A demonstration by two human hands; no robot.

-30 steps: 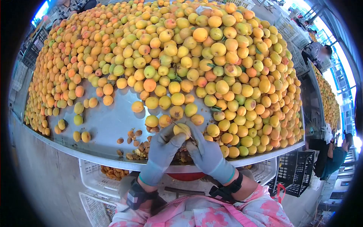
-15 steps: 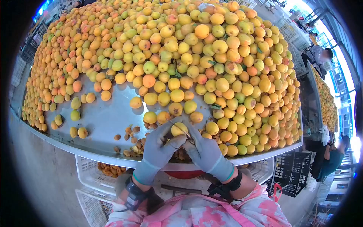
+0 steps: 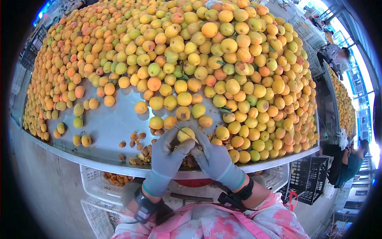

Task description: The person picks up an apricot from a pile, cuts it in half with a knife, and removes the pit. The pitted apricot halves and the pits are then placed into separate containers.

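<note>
the left hand (image 3: 167, 152) is closed round one yellow fruit (image 3: 182, 137), which sits between both hands at the table's near edge; the right hand (image 3: 213, 156) has its fingers bunched on the near end of one thin blade (image 3: 190, 136), slanting across that fruit, its handle hidden. to do this well, i'd seat the fruit firmly against the left fingers, keep that thumb off the blade's line, and turn the fruit rather than force the edge. counting outward from the grip: two gloved hands, one held fruit, one blade; to its left, roughly half a dozen loose brown pieces (image 3: 122, 144), with more heaped too close to number; farther left on the bare metal table (image 3: 115, 127), one pair of fruits (image 3: 76, 140) side by side; beyond and to the right, a pile (image 3: 228, 45) past counting; below left, two white crates (image 3: 95, 187).
</note>
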